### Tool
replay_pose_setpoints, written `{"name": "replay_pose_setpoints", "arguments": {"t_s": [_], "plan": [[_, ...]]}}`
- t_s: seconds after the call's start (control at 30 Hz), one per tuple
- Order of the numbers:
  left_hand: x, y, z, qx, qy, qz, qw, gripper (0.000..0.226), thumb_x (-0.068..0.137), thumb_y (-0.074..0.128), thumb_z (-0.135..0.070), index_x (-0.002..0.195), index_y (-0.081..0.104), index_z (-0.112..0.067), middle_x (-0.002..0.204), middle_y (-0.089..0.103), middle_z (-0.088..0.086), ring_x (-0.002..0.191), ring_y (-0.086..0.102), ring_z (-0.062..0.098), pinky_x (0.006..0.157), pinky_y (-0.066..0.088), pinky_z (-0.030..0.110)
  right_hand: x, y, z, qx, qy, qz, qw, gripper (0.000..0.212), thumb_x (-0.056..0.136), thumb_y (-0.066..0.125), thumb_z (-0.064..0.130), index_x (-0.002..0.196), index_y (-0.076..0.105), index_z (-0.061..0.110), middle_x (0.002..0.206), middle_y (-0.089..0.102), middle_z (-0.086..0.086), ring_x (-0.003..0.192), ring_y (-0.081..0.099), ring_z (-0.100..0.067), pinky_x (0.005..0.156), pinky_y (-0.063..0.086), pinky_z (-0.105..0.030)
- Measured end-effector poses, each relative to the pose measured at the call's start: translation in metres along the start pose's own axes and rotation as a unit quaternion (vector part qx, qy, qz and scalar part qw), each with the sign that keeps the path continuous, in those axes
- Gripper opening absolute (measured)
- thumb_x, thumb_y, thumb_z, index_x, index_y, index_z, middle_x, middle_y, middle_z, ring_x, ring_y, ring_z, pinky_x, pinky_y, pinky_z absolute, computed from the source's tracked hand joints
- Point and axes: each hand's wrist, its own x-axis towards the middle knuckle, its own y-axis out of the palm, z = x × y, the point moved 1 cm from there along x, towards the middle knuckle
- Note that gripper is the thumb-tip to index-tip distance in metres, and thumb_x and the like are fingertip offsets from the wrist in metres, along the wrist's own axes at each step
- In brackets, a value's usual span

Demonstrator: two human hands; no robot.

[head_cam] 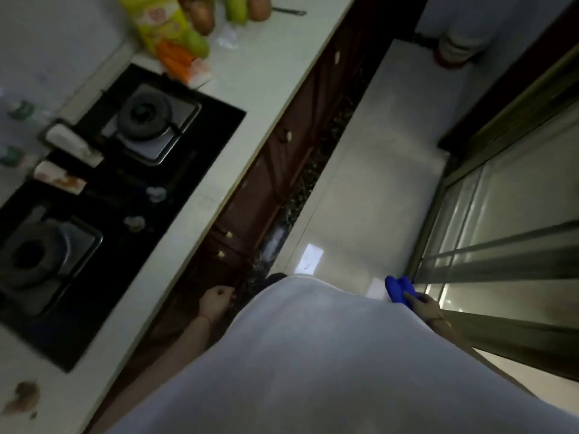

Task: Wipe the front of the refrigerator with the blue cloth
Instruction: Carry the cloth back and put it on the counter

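My right hand hangs at my side, low on the right, and grips the bunched blue cloth, which sticks out ahead of the fingers. My left hand hangs low beside the dark wooden cabinet fronts, fingers curled in with nothing in them. My white shirt fills the lower middle of the view and hides most of both arms. No refrigerator front is plainly in view; the picture is blurred and tilted.
A white countertop on the left carries a black two-burner gas hob, a yellow package, carrots and fruit at the far end. A pale tiled floor runs ahead. Glass sliding doors with metal frames stand on the right.
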Motion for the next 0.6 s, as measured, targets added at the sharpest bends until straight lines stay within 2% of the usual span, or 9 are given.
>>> {"name": "replay_pose_setpoints", "arguments": {"t_s": [0.1, 0.17, 0.27, 0.33, 0.43, 0.47, 0.53, 0.6], "plan": [[0.029, 0.004, -0.069, 0.024, 0.03, 0.013, 0.999, 0.016, 0.091, 0.059, -0.021, 0.092, 0.072, -0.011, 0.094, 0.072, 0.014, 0.095, 0.067, 0.029, 0.096, 0.054, 0.043, 0.006, -0.006, 0.049, 0.026, -0.019, -0.032, 0.999, 0.046, 0.091, 0.062, 0.033, 0.129, 0.055, 0.006, 0.126, 0.06, -0.016, 0.109, 0.058, -0.034, 0.102, 0.045, -0.042], [0.082, 0.014, -0.088, 0.045, 0.042, 0.019, 0.998, 0.013, 0.089, 0.062, -0.021, 0.078, 0.07, -0.019, 0.099, 0.073, 0.019, 0.099, 0.068, 0.034, 0.097, 0.054, 0.051, 0.011, -0.006, 0.08, 0.03, -0.032, -0.032, 0.999, 0.046, 0.091, 0.062, 0.033, 0.128, 0.056, 0.006, 0.125, 0.061, -0.016, 0.109, 0.057, -0.033, 0.097, 0.046, -0.039], [0.143, 0.027, -0.123, 0.086, 0.035, 0.052, 0.994, 0.018, 0.087, 0.062, -0.022, 0.071, 0.068, -0.022, 0.1, 0.073, 0.02, 0.099, 0.068, 0.037, 0.096, 0.054, 0.054, 0.021, -0.002, 0.103, 0.051, -0.01, -0.026, 0.998, 0.04, 0.094, 0.06, 0.025, 0.126, 0.056, 0.002, 0.121, 0.06, -0.016, 0.108, 0.055, -0.033, 0.09, 0.04, -0.033], [0.137, 0.032, -0.186, 0.093, 0.053, 0.068, 0.992, 0.018, 0.089, 0.06, -0.019, 0.074, 0.069, -0.019, 0.101, 0.073, 0.02, 0.099, 0.068, 0.036, 0.096, 0.054, 0.051, 0.033, 0.002, 0.109, 0.071, 0.021, -0.02, 0.997, 0.042, 0.093, 0.061, 0.026, 0.127, 0.055, 0.001, 0.123, 0.059, -0.016, 0.115, 0.055, -0.035, 0.096, 0.039, -0.034], [0.146, 0.041, -0.264, 0.14, 0.078, 0.087, 0.983, 0.02, 0.092, 0.057, -0.017, 0.095, 0.073, -0.006, 0.103, 0.073, 0.019, 0.099, 0.069, 0.034, 0.098, 0.053, 0.044, 0.082, 0.012, 0.09, 0.103, 0.085, -0.003, 0.991, 0.061, 0.078, 0.065, 0.045, 0.126, 0.058, 0.008, 0.119, 0.063, -0.009, 0.109, 0.059, -0.031, 0.101, 0.042, -0.039], [0.153, 0.045, -0.287, 0.155, 0.093, 0.098, 0.979, 0.021, 0.092, 0.057, -0.018, 0.097, 0.072, -0.005, 0.103, 0.073, 0.019, 0.099, 0.069, 0.033, 0.098, 0.053, 0.044, 0.089, 0.013, 0.088, 0.106, 0.103, 0.003, 0.989, 0.06, 0.079, 0.065, 0.045, 0.126, 0.058, 0.008, 0.12, 0.063, -0.01, 0.109, 0.06, -0.031, 0.104, 0.043, -0.042], [0.166, 0.054, -0.332, 0.181, 0.119, 0.117, 0.969, 0.017, 0.093, 0.056, -0.017, 0.089, 0.071, -0.009, 0.102, 0.073, 0.021, 0.097, 0.069, 0.034, 0.097, 0.053, 0.046, 0.076, 0.005, 0.12, 0.145, 0.13, -0.03, 0.98, 0.049, 0.09, 0.062, 0.031, 0.13, 0.053, 0.004, 0.128, 0.059, -0.019, 0.115, 0.056, -0.036, 0.107, 0.04, -0.044], [0.18, 0.068, -0.373, 0.197, 0.134, 0.132, 0.962, 0.018, 0.094, 0.055, -0.015, 0.091, 0.07, -0.006, 0.102, 0.072, 0.022, 0.09, 0.068, 0.032, 0.096, 0.054, 0.042, 0.081, -0.007, 0.149, 0.17, 0.146, -0.062, 0.973, 0.048, 0.094, 0.06, 0.024, 0.135, 0.048, 0.001, 0.132, 0.055, -0.022, 0.118, 0.053, -0.038, 0.103, 0.039, -0.04]]}}
